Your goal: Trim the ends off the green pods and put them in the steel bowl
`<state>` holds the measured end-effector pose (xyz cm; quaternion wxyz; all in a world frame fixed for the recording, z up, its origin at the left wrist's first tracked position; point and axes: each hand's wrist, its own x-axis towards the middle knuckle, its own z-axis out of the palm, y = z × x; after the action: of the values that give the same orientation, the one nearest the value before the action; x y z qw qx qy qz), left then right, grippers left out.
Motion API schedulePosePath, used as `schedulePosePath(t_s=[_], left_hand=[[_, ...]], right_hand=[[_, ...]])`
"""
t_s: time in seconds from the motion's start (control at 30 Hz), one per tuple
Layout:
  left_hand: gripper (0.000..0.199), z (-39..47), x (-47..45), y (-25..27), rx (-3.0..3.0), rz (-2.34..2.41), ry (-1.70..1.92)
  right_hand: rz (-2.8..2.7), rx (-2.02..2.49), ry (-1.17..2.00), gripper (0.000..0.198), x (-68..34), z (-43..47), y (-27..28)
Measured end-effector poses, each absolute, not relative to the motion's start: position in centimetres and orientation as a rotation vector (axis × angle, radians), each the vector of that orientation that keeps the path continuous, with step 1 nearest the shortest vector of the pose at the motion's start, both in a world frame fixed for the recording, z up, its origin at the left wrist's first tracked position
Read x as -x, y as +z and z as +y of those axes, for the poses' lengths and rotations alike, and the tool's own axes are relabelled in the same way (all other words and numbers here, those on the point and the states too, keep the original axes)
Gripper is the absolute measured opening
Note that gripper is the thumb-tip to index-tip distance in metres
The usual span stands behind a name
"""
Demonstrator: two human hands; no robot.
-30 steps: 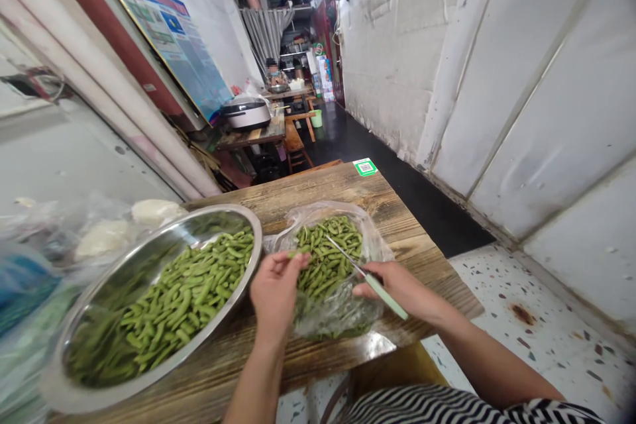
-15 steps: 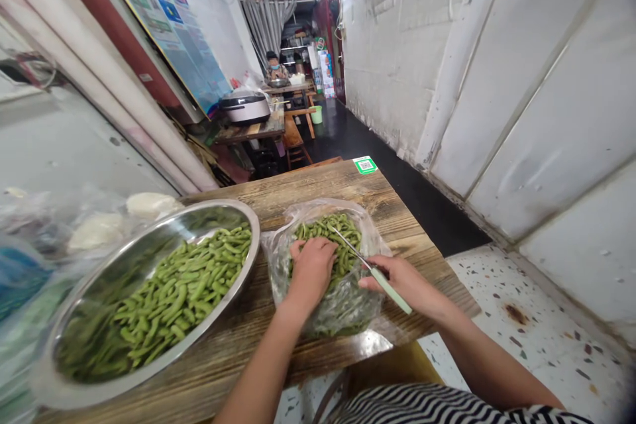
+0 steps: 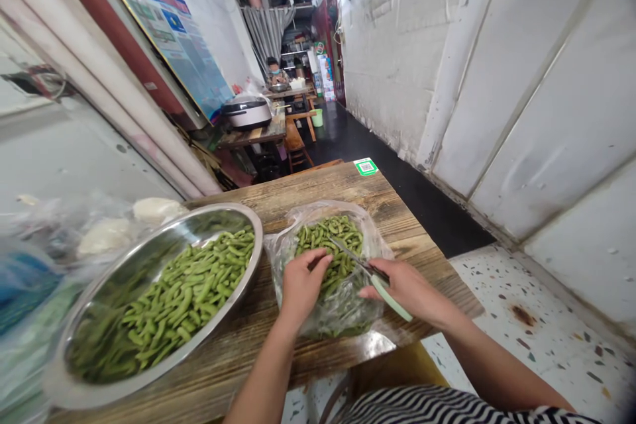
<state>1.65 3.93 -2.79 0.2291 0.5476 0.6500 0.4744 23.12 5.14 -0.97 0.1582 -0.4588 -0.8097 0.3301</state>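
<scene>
My right hand (image 3: 405,285) grips a pair of scissors with pale green handles (image 3: 390,298). Their blades point up and left over a clear plastic bag (image 3: 370,225), rolled open and full of green edamame pods (image 3: 342,232). Left of the blades, my left hand (image 3: 303,281) hovers at the bag's left side, thumb and fingertips drawn together above the pods. Whatever is between those fingertips is too small to make out. Beside the bag on the left stands a large steel basin (image 3: 256,232) holding many more edamame pods (image 3: 199,285).
Both containers stand on a wooden table (image 3: 412,232) with a green QR sticker (image 3: 366,167) at its far corner. Plastic bags (image 3: 106,235) crowd the left side. Farther back are another table with a cooker (image 3: 246,111), and a seated person (image 3: 275,73).
My left hand has lifted out of the pods and drawn back slightly left, its fingertips coming together. The right hand stays nearly in place, the scissor blades slightly lower.
</scene>
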Motion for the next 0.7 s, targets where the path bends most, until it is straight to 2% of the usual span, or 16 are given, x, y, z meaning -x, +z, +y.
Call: schedulePosePath(t_s=[0.2,0.5,0.7], left_hand=[[0.018,2.9,-1.5,-1.8,-1.440,1.562,1.232],[0.014,2.3,-1.7,-1.1,-1.551,1.530,1.272],[0.017,2.1,-1.5,-1.0,-1.563,1.515,1.293]], right_hand=[[-2.390,1.260,0.736,0.053,-22.4,4.7,-0.5],[-2.518,1.301,0.398,0.063,-22.2,4.7,-0.3],[-2.546,1.320,0.321,0.062,-22.5,4.6,0.0]])
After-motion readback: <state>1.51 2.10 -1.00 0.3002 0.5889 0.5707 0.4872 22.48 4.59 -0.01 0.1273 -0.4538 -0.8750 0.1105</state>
